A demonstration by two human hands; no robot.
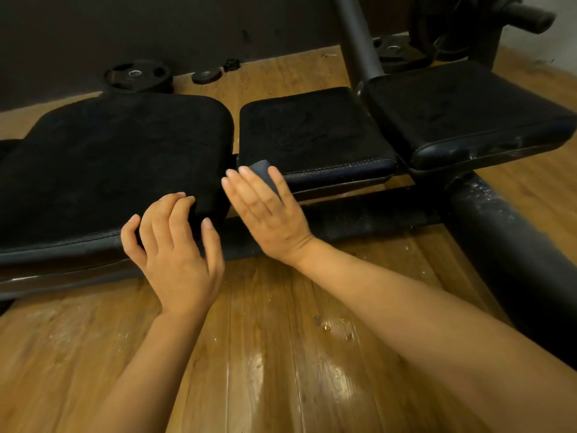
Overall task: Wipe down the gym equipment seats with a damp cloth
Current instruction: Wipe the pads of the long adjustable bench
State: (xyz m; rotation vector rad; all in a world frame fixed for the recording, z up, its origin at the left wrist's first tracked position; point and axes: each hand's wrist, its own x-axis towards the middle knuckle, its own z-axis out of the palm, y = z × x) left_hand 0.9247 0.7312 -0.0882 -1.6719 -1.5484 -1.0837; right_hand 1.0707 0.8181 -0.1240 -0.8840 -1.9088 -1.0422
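Left hand [175, 245] curls on bench pad [109, 157]; right hand [265, 210], fingers straight, presses cloth [265, 173].

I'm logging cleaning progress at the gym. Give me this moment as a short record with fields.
left hand: fingers curled over the near corner of the large bench pad
right hand: fingers straight, pressing a grey cloth against the front corner of the middle seat pad
third pad: untouched, at right
floor: wood, wet spots
weight plates: by the wall
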